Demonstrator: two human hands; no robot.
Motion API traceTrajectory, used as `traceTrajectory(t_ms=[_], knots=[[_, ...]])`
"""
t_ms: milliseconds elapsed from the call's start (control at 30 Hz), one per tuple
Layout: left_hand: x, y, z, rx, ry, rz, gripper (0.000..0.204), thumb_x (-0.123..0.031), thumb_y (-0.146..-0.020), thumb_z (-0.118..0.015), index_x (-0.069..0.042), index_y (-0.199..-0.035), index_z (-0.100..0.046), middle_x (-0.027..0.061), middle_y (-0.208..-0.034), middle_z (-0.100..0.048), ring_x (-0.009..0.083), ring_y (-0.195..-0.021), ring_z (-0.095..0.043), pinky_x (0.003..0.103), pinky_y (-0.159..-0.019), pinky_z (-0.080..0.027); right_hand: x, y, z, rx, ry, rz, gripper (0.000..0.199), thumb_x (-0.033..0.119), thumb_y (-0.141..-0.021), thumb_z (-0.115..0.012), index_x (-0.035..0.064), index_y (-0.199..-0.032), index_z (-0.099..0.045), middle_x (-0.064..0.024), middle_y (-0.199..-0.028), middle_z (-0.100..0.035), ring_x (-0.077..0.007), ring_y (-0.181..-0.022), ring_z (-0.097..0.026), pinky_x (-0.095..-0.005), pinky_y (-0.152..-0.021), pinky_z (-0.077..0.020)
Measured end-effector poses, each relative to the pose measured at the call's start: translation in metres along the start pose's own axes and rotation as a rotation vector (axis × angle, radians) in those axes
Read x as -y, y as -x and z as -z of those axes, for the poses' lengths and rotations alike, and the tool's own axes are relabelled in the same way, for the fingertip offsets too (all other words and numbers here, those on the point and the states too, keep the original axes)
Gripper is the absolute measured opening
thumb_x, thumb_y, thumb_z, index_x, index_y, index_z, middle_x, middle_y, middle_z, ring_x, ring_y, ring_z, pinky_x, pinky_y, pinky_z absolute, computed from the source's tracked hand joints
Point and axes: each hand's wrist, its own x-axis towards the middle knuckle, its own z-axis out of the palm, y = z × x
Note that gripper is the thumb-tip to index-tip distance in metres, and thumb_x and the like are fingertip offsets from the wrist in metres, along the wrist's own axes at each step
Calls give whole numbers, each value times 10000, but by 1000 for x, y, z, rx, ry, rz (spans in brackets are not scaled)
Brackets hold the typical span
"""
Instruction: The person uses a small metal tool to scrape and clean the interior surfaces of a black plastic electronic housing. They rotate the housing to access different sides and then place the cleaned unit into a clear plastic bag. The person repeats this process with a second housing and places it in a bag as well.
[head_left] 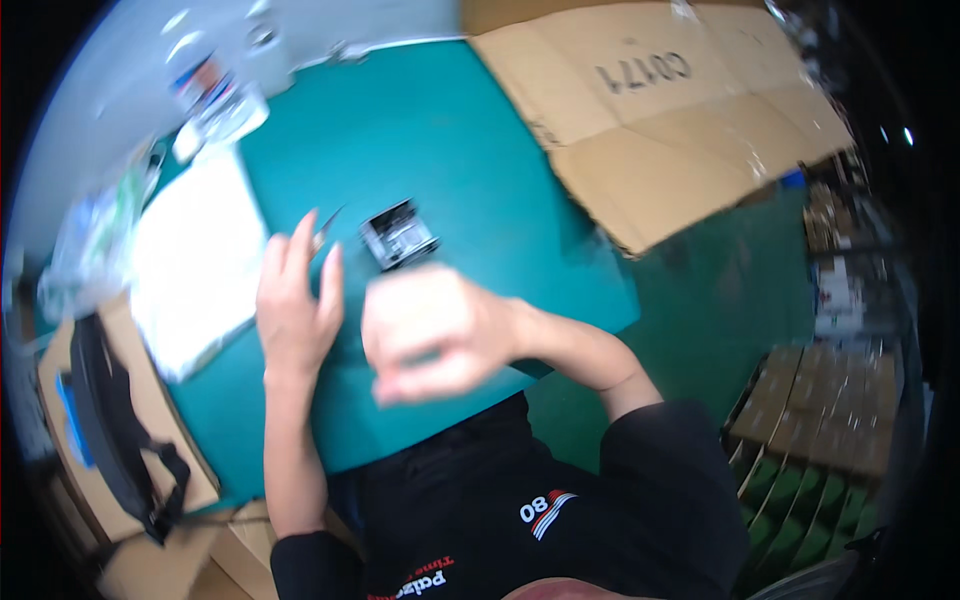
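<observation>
On the green table mat (pixel 330 120) lies a small black and silver open box-like part (pixel 398 235) with metallic pieces inside. My left hand (pixel 295 305) is left of it, low over the mat, thumb and fingers stretched out and apart. By its fingertips is a thin pointed tool (pixel 328 224), perhaps tweezers; it seems to lie between thumb and forefinger without being gripped. My right hand (pixel 425 330), blurred by motion, is raised just nearer to me than the box-like part. Its fingers are curled in, and whatever they may hold is hidden.
A white bag or sheet (pixel 195 260) lies left of my left hand, a clear plastic bottle (pixel 205 85) behind it. Left front, a black strap (pixel 110 410) rests on cardboard. A large flattened carton (pixel 660 120) overhangs the far right edge. Brown boxes (pixel 820 400) stand low at right.
</observation>
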Motion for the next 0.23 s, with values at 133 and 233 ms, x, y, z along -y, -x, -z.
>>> traceTrajectory(t_ms=[133, 233], knots=[[-2, 0, -10, 118, 66, 25, 359, -104, -995, -600, 11, -1335, -617, 187, -989, -612, 336, -921, -642, 421, -827, -511, -37, 30, 57, -398, 445, -125, 138, 122, -833, -780, 41, -814, -669, -83, -841, -680, -254, -809, -629, -371, -746, -496], [20, 4, -14, 116, 126, -48, 376, -124, -1012, -591, 4, -1365, -606, 188, -1129, -652, 332, -1035, -652, 428, -958, -506, -74, 54, 55, -532, 505, -127, 313, 340, -850, -802, 59, -950, -706, -115, -1019, -684, -271, -979, -625, -409, -939, -488]])
